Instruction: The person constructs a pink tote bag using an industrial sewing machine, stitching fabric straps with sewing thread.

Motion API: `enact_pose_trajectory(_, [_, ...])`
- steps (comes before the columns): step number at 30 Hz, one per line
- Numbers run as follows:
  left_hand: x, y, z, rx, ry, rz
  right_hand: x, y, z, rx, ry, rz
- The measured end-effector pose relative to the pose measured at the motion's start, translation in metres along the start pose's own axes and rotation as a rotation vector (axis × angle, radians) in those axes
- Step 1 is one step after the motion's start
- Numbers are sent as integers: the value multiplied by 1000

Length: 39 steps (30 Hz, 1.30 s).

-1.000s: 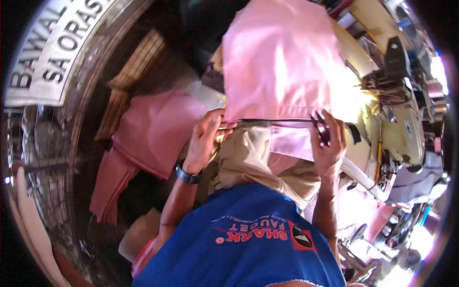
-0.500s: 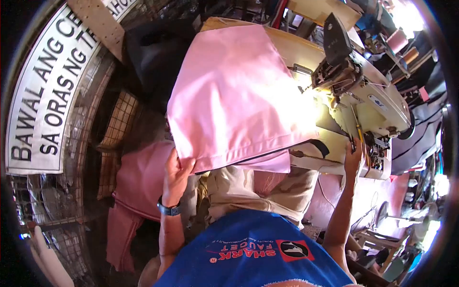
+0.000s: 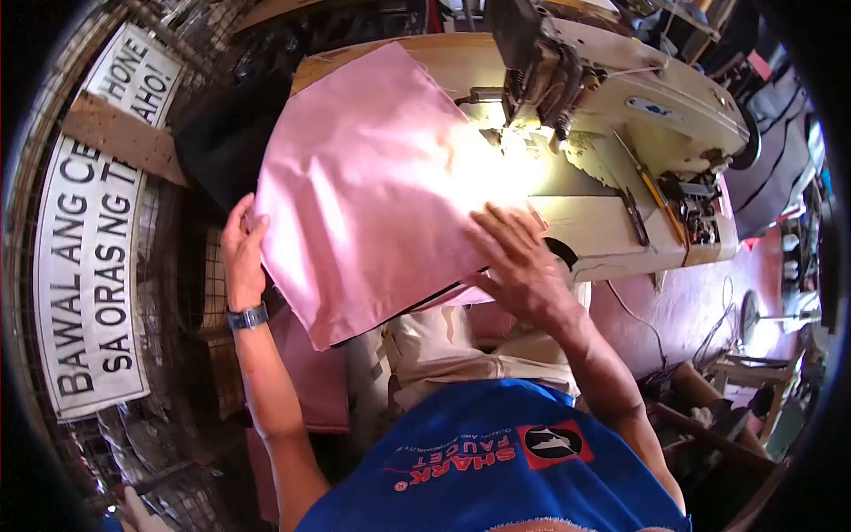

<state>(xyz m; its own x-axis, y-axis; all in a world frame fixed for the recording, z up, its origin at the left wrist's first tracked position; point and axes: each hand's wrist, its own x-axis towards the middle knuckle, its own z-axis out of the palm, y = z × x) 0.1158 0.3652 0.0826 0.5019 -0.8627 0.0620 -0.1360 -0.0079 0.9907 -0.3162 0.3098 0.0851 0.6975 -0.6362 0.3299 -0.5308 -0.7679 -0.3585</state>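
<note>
A pink cloth piece point(image 3: 355, 195) with a dark layer along its lower edge lies over the sewing machine's bed point(image 3: 589, 208). My left hand point(image 3: 244, 253), with a watch at the wrist, is at the cloth's left edge; its thumb and fingers look apart, the thumb meeting the edge. My right hand point(image 3: 527, 266) lies on the cloth's right side near the front, fingers spread and slightly blurred. The lit needle area of the sewing machine point(image 3: 541, 89) is just beyond it. A dark-handled tool point(image 3: 635, 217) and a yellow-handled tool point(image 3: 665, 199) lie on the bed to the right.
More pink cloth point(image 3: 306, 377) hangs at my left, below the table. A wire-mesh wall with a lettered sign point(image 3: 97, 275) stands further left. The machine's handwheel point(image 3: 747, 142) is at the right. A fan point(image 3: 753, 315) and a wooden frame point(image 3: 753, 377) stand on the floor behind.
My right hand has left the tools at the right and come onto the cloth. My left hand has moved from the cloth's lower corner up along its left edge. The view has shifted.
</note>
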Motion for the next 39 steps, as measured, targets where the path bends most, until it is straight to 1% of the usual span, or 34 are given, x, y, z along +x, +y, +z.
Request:
enact_pose_trajectory(1, [13, 14, 12, 41, -18, 72, 0, -2, 13, 27, -48, -7])
enact_pose_trajectory(3, [33, 50, 28, 236, -43, 368, 4, -6, 24, 5, -31, 26])
enact_pose_trajectory(4, [45, 70, 34, 346, -40, 404, 7, -7, 26, 5, -7, 35])
enact_pose_trajectory(5, [63, 82, 41, 502, -9, 590, 8, -8, 29, 10, 9, 40])
enact_pose_trajectory(6, [87, 81, 43, 679, 20, 722, 10, -8, 34, 52, 35, 46])
enact_pose_trajectory(7, [120, 68, 38, 761, -49, 824, 16, -8, 34, 69, 45, 41])
enact_pose_trajectory(8, [147, 49, 28, 861, -50, 689, 18, -8, 33, 144, 92, 43])
enact_pose_trajectory(9, [169, 29, 20, 1138, 15, 709, 18, -7, 31, 217, 146, 42])
enact_pose_trajectory(11, [138, 42, 43, 1318, -23, 596, 10, -8, 9, 294, 245, 255])
enact_pose_trajectory(13, [101, 51, 67, 1183, -117, 578, -8, 8, 0, 211, 348, 295])
enact_pose_trajectory(14, [93, 44, 70, 1174, -201, 578, -17, 15, -2, 155, 364, 291])
enact_pose_trajectory(15, [75, 43, 80, 1093, -259, 427, -24, 19, -4, 95, 377, 284])
enact_pose_trajectory(16, [46, 61, 98, 1088, -377, 386, -26, 19, -6, 97, 371, 285])
enact_pose_trajectory(17, [48, 37, 99, 915, -518, 588, -26, 20, -5, 125, 329, 307])
enact_pose_trajectory(19, [27, 14, 120, 1042, -531, 679, -27, 22, 0, 184, 245, 355])
enact_pose_trajectory(20, [27, 2, 123, 1078, -496, 706, -25, 30, 10, 105, 314, 288])
enact_pose_trajectory(22, [33, -10, 130, 1152, -425, 765, -20, 33, 16, 79, 339, 355])
enact_pose_trajectory(23, [35, -14, 130, 1161, -423, 775, -16, 33, 18, 64, 354, 390])
enact_pose_trajectory(25, [37, -10, 131, 1180, -414, 797, -5, 36, 19, 43, 415, 385])
enact_pose_trajectory(28, [21, 6, 127, 1080, -548, 819, -2, 46, 22, 39, 454, 381])
enact_pose_trajectory(31, [-10, 14, 132, 963, -684, 860, 0, 49, 16, 441, 454, 518])
enact_pose_trajectory(32, [-14, 12, 132, 939, -639, 888, 2, 47, 13, 517, 456, 492])
enact_pose_trajectory(35, [-19, 13, 127, 894, -609, 767, 28, 20, -20, 982, 374, 476])
enact_pose_trajectory(37, [-25, 22, 127, 874, -561, 753, 62, 3, -46, 951, 454, 299])
enact_pose_trajectory(39, [-24, 26, 123, 907, -489, 737, 91, -8, -69, 964, 429, 261])
